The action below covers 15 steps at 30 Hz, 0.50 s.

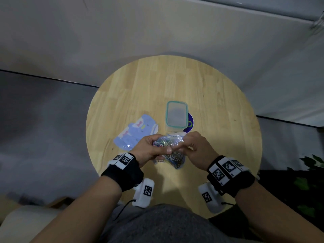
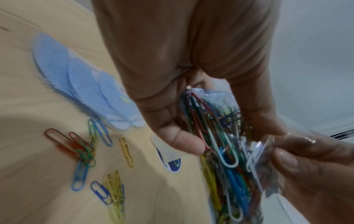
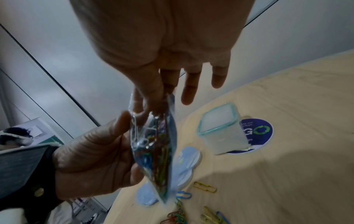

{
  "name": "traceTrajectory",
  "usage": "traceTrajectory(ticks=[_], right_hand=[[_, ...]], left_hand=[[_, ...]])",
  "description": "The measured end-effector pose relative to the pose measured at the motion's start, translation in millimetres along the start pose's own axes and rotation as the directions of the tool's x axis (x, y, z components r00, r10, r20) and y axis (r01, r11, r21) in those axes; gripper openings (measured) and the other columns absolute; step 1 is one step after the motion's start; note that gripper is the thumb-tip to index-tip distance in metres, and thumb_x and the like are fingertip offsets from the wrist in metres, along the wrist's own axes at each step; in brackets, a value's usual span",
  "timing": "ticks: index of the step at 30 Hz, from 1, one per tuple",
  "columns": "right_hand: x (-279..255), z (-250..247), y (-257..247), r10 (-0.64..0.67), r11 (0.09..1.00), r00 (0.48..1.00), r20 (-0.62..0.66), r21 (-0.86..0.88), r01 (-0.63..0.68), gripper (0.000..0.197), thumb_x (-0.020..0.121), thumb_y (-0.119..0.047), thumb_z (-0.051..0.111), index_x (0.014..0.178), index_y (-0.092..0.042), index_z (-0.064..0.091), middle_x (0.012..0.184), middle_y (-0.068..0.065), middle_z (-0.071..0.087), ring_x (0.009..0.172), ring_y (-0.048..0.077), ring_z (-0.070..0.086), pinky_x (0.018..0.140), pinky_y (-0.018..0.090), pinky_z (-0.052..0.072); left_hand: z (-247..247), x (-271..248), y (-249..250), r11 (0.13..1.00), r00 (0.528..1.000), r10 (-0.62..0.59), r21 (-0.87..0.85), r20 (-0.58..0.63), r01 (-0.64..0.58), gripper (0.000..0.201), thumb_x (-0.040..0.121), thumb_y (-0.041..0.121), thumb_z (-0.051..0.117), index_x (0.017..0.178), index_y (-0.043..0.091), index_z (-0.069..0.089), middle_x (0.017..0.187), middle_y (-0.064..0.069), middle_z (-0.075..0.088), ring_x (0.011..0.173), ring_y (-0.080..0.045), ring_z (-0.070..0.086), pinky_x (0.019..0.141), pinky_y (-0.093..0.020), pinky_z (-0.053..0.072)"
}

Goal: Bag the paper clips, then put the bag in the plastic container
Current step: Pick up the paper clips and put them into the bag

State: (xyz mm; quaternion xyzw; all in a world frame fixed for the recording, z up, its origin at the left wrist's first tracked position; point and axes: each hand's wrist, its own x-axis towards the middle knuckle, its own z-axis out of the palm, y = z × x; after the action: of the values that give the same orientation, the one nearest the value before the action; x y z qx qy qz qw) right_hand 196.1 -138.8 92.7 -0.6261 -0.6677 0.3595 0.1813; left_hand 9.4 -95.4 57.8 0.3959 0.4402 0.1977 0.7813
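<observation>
A clear zip bag (image 1: 172,143) stuffed with coloured paper clips hangs above the table's near middle, held by both hands. My left hand (image 1: 158,149) grips its side between thumb and fingers; the left wrist view shows the clips (image 2: 226,151) inside. My right hand (image 1: 185,146) pinches the bag's top edge (image 3: 153,112) with thumb and forefinger, its other fingers straight. Several loose paper clips (image 2: 82,150) lie on the wood under the hands, and more of these loose clips (image 3: 205,187) show in the right wrist view. The plastic container (image 1: 177,102) with a teal rim stands just beyond the hands.
A fanned pile of pale blue bags (image 1: 133,134) lies left of the container. A round blue sticker (image 1: 190,123) sits under the container's right side. The round wooden table (image 1: 175,81) ends close to my body; floor and wall surround it.
</observation>
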Motion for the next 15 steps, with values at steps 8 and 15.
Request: traceTrajectory(ticks=[8, 15], right_hand=[[3.1, -5.1, -8.6, 0.014, 0.998, 1.0, -0.006, 0.066, -0.013, 0.02, 0.073, -0.015, 0.062, 0.085, -0.024, 0.075, 0.073, -0.02, 0.06, 0.083, 0.006, 0.057, 0.08, 0.018, 0.045], [-2.9, -0.9, -11.3, -0.081, 0.994, 0.964, -0.252, 0.054, 0.097, 0.031, 0.065, -0.032, 0.065, 0.092, -0.019, 0.073, 0.088, -0.016, 0.063, 0.086, -0.004, 0.052, 0.084, 0.001, 0.033]], left_hand=[[3.1, -2.8, -2.5, 0.999, 0.997, 0.035, -0.023, -0.066, -0.036, 0.026, 0.074, 0.004, 0.073, 0.098, 0.014, 0.07, 0.071, 0.001, 0.069, 0.057, -0.01, 0.062, 0.051, -0.022, 0.051], [-0.5, 0.7, 5.4, 1.0, 0.998, 0.003, 0.014, -0.06, -0.002, 0.019, 0.074, 0.011, 0.076, 0.087, 0.022, 0.068, 0.068, 0.004, 0.07, 0.056, -0.007, 0.062, 0.051, -0.018, 0.05]])
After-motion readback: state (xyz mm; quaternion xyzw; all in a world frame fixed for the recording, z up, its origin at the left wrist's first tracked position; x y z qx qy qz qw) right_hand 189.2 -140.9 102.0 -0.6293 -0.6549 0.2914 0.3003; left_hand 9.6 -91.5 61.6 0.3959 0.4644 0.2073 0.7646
